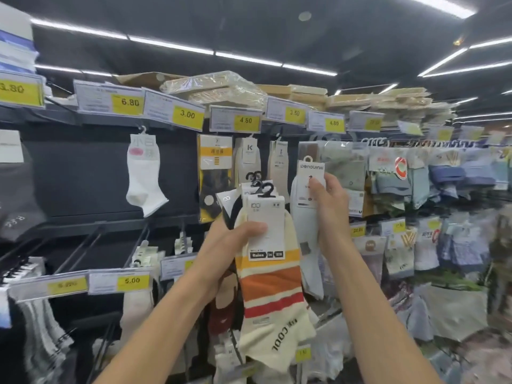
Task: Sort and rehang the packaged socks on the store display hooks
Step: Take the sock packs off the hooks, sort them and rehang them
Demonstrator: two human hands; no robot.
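Note:
My left hand (230,242) grips a bunch of sock packs (270,297) by their card labels; the front pair is cream with yellow, orange and red stripes, and black plastic hangers stick up at the top. My right hand (331,200) pinches the card of a pale blue-grey sock pack (304,225) with a white hanger, held just right of the bunch. Both are raised in front of the display wall. A single white ankle sock (144,176) hangs from a hook at upper left.
Yellow price tags (187,115) run along the shelf rails. Bare black hooks (83,248) jut out at lower left. Dense rows of hanging sock packs (415,176) fill the right side. Wrapped cartons (221,88) lie on the top shelf.

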